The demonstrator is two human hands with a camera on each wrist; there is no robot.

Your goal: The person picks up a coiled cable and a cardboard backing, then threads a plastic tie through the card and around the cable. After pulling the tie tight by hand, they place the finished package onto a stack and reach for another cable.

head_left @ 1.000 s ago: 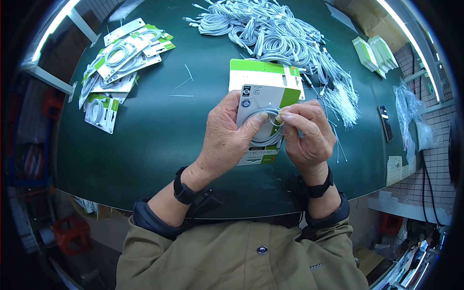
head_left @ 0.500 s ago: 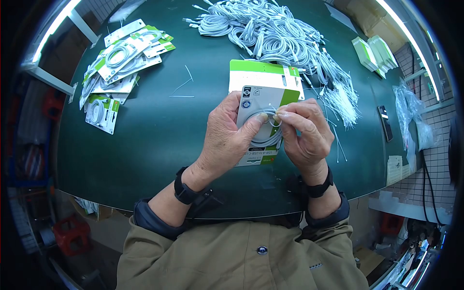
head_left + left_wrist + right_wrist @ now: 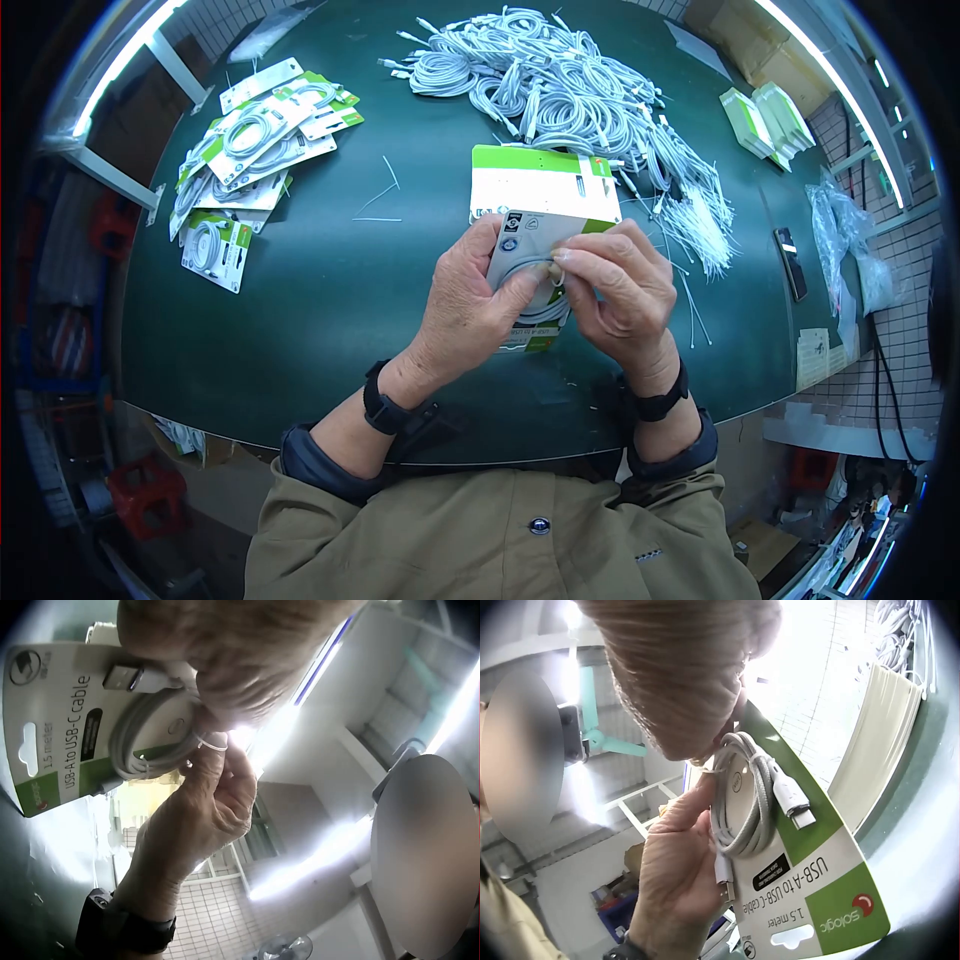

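In the head view my left hand (image 3: pixel 462 300) grips a white and green cable card (image 3: pixel 832 855) by its left side, thumb on the front. A coiled white USB-A to USB-C cable (image 3: pixel 763 810) lies against the card, its plugs showing in the right wrist view. My right hand (image 3: pixel 625 295) pinches a thin white twist tie (image 3: pixel 213 742) at the coil with thumb and forefinger. The loop of the tie stands out from the coil close to both thumbs.
Just beyond my hands lies a stack of cards (image 3: pixel 540 185). Behind it spreads a heap of coiled cables (image 3: pixel 560 90), with a bundle of white ties (image 3: pixel 703 225) beside it. Carded cables (image 3: pixel 250 135) pile up at left. A phone (image 3: pixel 790 262) and more cards (image 3: pixel 768 120) lie at right.
The head view has tilted slightly, so the table things sit lower. My right hand has shifted a little left against the card, still pinching the tie; my left hand keeps its grip.
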